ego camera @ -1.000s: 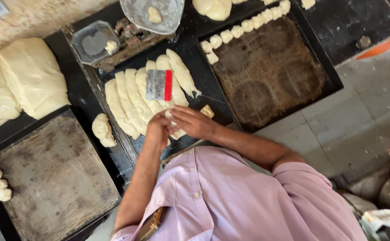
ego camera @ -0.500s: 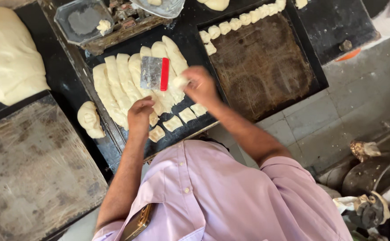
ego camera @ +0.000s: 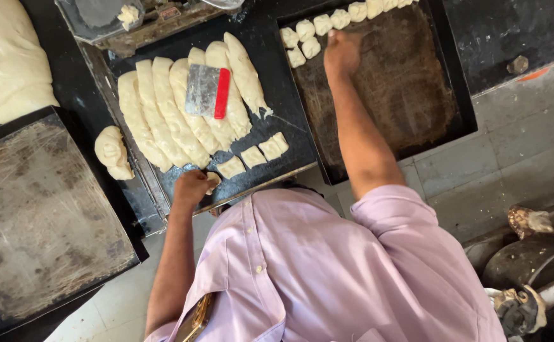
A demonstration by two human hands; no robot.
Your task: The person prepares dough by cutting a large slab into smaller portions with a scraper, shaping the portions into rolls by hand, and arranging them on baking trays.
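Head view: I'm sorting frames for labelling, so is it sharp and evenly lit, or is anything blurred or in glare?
Head view: daylight, soft shadows; the long pale dough strips and grey red-handled scraper are crisp; the right hand at the small dough pieces is slightly soft; mild sheen on the dark greased tray; no harsh glare.

Bright, even daylight, soft and diffuse, w/ no hard shadows. Faint sheen on the dark metal tray (ego camera: 42, 221) at left and on the pale dough strips (ego camera: 175, 107); slight glare off the grey floor tiles (ego camera: 511, 152) at right. Mostly sharp in centre, w/ some motion blur on the right hand (ego camera: 342, 54), softer focus and mild wide-angle stretch toward corners.
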